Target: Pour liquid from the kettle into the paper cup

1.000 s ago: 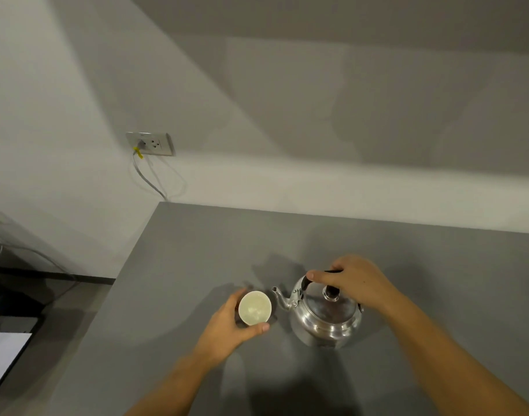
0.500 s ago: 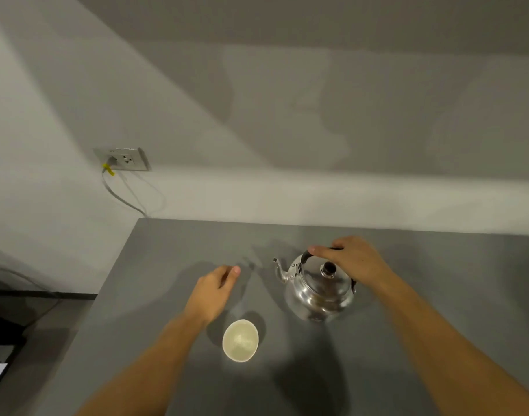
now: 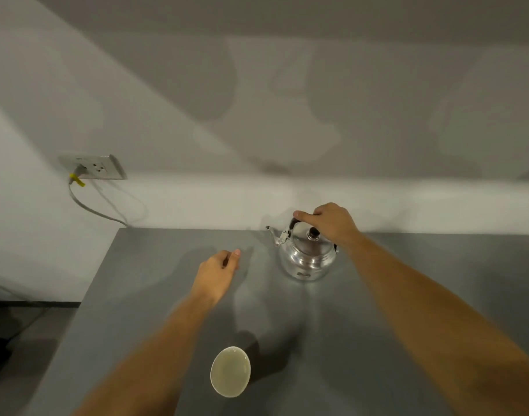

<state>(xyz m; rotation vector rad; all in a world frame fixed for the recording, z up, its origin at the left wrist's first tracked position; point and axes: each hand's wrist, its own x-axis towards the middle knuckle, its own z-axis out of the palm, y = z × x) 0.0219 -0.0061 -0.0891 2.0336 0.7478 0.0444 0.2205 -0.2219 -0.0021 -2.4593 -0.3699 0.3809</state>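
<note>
A shiny steel kettle (image 3: 305, 256) with a black lid knob stands upright on the grey table (image 3: 407, 310), spout pointing left. My right hand (image 3: 329, 223) is closed over its dark handle from above. A white paper cup (image 3: 230, 372) stands alone near the table's front, with pale liquid inside. My left hand (image 3: 219, 271) hovers over the table, left of the kettle and well beyond the cup. Its fingers are loosely curled and hold nothing.
The table's left edge (image 3: 98, 277) drops to a dark floor. Its back edge meets a pale wall. A wall socket (image 3: 95, 166) with a plugged-in grey cable (image 3: 92, 208) sits at the left.
My left hand let go of the cup and pulled away from it. The view tilted up, so the cup now lies nearer the bottom. My right hand stayed on the kettle handle.
</note>
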